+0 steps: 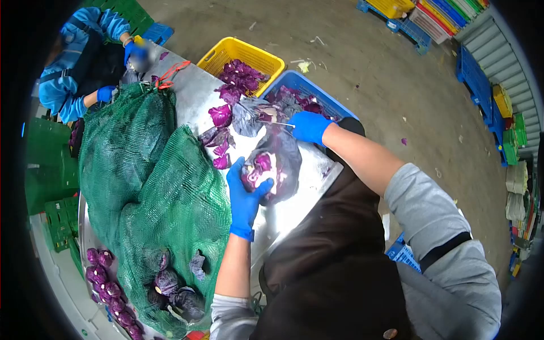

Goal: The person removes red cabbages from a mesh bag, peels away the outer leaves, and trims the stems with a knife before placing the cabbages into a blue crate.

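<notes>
My left hand (245, 199), in a blue glove, grips a red cabbage (263, 164) at the table's edge, its pale cut side and purple inside showing upward. Large dull outer leaves (287, 161) spread around its right side. My right hand (310, 127), gloved in blue too, is closed around a knife (276, 122); the handle is hidden in the fist. The thin blade points left, just above loose cabbage leaves (247, 116) beyond the held cabbage. Torn purple leaves (220, 116) lie on the metal table (192, 96) to the left of the blade.
Green mesh sacks (175, 209) of cabbages cover the table's left side. Trimmed cabbages (107, 290) line its near left edge. A yellow crate (272, 63) and a blue crate (334, 99) with leaves stand beyond the table. Another person in blue sleeves (71, 107) works at the far left.
</notes>
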The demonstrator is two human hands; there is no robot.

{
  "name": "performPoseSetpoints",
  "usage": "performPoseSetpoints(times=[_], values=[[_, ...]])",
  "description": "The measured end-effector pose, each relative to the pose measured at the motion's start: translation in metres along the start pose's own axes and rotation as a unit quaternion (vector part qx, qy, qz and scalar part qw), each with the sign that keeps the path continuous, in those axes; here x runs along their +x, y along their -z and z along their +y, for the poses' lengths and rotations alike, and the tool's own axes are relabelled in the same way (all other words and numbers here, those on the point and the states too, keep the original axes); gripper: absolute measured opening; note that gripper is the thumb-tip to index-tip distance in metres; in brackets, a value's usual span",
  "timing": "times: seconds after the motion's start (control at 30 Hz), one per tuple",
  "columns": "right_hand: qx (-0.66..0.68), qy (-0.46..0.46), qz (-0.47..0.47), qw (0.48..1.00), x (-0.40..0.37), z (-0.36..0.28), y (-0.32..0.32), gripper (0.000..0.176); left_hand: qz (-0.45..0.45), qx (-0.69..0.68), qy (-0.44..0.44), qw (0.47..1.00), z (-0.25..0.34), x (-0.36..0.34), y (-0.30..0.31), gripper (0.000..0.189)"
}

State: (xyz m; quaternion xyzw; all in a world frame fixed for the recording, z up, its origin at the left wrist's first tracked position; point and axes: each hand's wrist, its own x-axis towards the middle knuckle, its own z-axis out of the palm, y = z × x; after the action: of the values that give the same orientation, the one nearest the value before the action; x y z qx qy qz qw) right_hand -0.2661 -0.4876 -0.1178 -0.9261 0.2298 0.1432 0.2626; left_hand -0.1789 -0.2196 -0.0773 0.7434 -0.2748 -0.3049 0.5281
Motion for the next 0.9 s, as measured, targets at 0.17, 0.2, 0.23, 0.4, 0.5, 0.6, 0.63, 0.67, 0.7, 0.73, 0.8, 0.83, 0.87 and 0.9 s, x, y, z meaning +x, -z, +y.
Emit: performPoseSetpoints(times=[0.17, 0.2, 0.23, 0.4, 0.5, 0.6, 0.63, 0.67, 0.7, 0.73, 0.8, 0.83, 0.87, 0.9], values=[[-0.005, -0.054, 0.060, 0.997, -0.004, -0.011, 0.031, 0.027, -0.030, -0.034, -0.013, 0.999, -0.006, -0.002, 0.016, 0.089], [-0.032, -0.073, 0.056, 0.995, -0.006, -0.016, 0.038, 0.027, -0.041, -0.053, -0.003, 0.998, -0.003, 0.000, 0.017, 0.089], [-0.061, -0.091, 0.049, 0.993, -0.007, -0.017, 0.042, 0.028, -0.040, -0.059, -0.003, 0.997, 0.000, 0.003, 0.017, 0.089], [-0.063, -0.110, 0.096, 0.987, 0.000, 0.026, 0.045, 0.027, -0.102, 0.010, -0.049, 0.994, 0.003, 0.023, 0.035, 0.092], [-0.041, -0.167, 0.108, 0.979, -0.011, 0.019, 0.068, 0.027, -0.135, 0.003, -0.026, 0.991, 0.003, 0.039, 0.043, 0.095], [0.087, -0.017, 0.140, 0.986, -0.049, -0.048, 0.086, 0.039, -0.155, -0.030, -0.019, 0.987, 0.003, 0.053, 0.041, 0.095], [0.149, 0.055, 0.143, 0.977, -0.057, -0.069, 0.079, 0.043, -0.154, -0.030, -0.021, 0.987, 0.004, 0.056, 0.039, 0.095], [0.174, 0.144, 0.188, 0.956, -0.045, -0.075, 0.049, 0.041, -0.138, -0.023, -0.020, 0.990, 0.004, 0.059, 0.037, 0.095], [0.197, 0.231, 0.231, 0.924, -0.035, -0.075, 0.022, 0.040, -0.122, -0.016, -0.018, 0.992, 0.004, 0.061, 0.035, 0.095], [0.197, 0.231, 0.232, 0.924, -0.039, -0.078, 0.019, 0.040, -0.077, 0.066, -0.063, 0.993, 0.006, 0.061, 0.033, 0.095], [0.208, 0.148, 0.169, 0.952, -0.045, -0.086, 0.020, 0.040, -0.020, 0.095, -0.039, 0.994, 0.024, 0.048, 0.029, 0.094], [0.208, 0.150, 0.170, 0.952, -0.048, -0.088, 0.023, 0.040, 0.038, 0.124, -0.015, 0.991, 0.034, 0.041, 0.027, 0.094], [0.202, 0.124, 0.157, 0.959, -0.055, -0.088, 0.026, 0.040, 0.079, 0.221, -0.125, 0.964, 0.040, 0.035, 0.022, 0.089], [0.195, 0.096, 0.145, 0.965, -0.062, -0.088, 0.029, 0.040, 0.065, 0.250, -0.151, 0.954, 0.038, 0.034, 0.021, 0.085]])
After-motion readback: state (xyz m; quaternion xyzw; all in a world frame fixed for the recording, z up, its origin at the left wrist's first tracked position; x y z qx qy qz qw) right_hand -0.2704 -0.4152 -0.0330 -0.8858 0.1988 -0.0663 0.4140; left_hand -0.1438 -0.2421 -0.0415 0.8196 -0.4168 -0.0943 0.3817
